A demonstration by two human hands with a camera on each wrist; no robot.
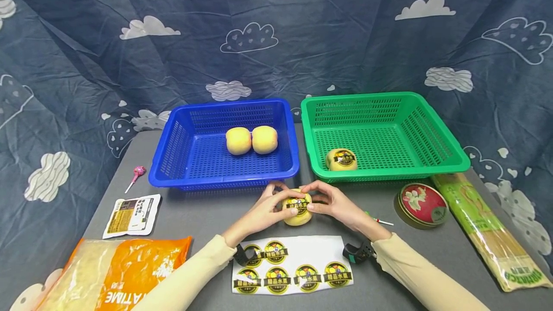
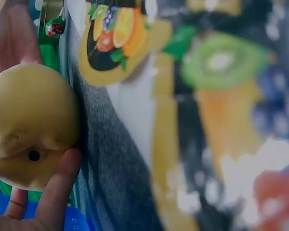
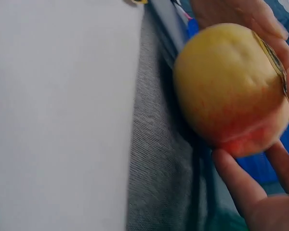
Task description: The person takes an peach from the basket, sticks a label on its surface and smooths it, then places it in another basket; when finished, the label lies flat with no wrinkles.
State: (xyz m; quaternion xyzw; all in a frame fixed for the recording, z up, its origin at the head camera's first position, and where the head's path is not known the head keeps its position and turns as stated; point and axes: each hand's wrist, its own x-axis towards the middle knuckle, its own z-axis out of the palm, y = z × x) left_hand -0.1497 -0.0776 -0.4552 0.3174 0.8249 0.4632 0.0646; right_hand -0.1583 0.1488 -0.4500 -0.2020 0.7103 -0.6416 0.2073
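Note:
Between both hands, in the head view, is a yellow peach (image 1: pixel 297 220) bearing a round black-and-gold sticker (image 1: pixel 298 205). My left hand (image 1: pixel 269 210) grips its left side, the thumb on the sticker's edge. From the right, my right hand (image 1: pixel 333 205) holds the same peach, its thumb also at the sticker. The left wrist view shows the peach's (image 2: pixel 33 110) cleft and a small dark hole. A red blush marks the peach (image 3: pixel 226 86) in the right wrist view, with the sticker edge-on. Below the hands lies a white sheet (image 1: pixel 311 248) with several matching stickers.
A blue basket (image 1: pixel 224 180) holds two plain peaches; a green basket (image 1: pixel 389 173) holds one stickered peach (image 1: pixel 341 160). Lollipops (image 1: pixel 138 172), a white pouch (image 1: pixel 132 216) and an orange bag (image 1: pixel 138 263) lie about. At right are a round red tin (image 1: pixel 422 204) and a green-and-tan packet (image 1: pixel 484 229).

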